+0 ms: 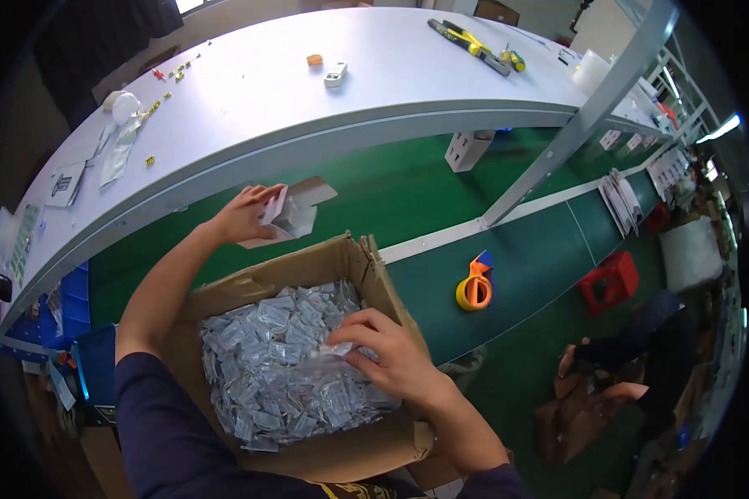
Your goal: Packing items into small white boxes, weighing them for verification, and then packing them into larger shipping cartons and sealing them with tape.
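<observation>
My left hand (246,214) grips a small white cardboard box (301,219) by its side, beyond the far edge of a large brown carton. The box's flaps stand open, and something clear shows at its mouth. Inside the carton (399,308) lies a heap of small clear plastic packets (266,366); their contents are too small to make out. Over the right part of this heap, my right hand (391,353) pinches one clear plastic packet (333,353) between thumb and fingers.
An orange and blue tape dispenser (474,289) lies on the green work surface (524,274) right of the carton. A raised white shelf (250,91) spans the far side, bearing pliers (474,48). A metal post (574,133) rises at right. Another person (649,358) bends over a brown carton (562,424).
</observation>
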Action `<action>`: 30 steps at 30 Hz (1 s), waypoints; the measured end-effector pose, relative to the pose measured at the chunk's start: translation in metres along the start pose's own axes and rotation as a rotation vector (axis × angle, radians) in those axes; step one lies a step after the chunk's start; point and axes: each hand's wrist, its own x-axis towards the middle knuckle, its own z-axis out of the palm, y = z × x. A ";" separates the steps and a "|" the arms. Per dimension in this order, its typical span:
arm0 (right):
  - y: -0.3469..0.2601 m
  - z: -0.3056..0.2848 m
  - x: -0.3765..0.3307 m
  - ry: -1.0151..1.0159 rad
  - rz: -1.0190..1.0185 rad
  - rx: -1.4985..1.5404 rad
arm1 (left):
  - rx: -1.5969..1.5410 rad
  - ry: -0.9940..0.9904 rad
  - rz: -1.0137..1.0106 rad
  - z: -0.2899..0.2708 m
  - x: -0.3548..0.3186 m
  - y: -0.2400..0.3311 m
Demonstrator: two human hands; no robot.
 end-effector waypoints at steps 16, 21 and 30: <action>-0.137 -0.063 -0.073 0.487 -0.621 -0.166 | -0.254 0.475 0.133 -0.044 -0.159 0.352; -0.175 -0.063 -0.123 0.248 -0.339 -0.038 | -0.629 0.578 -0.032 0.003 -0.208 0.385; -0.182 -0.065 -0.188 0.147 -0.455 -0.796 | -0.430 0.738 0.007 0.055 -0.270 0.423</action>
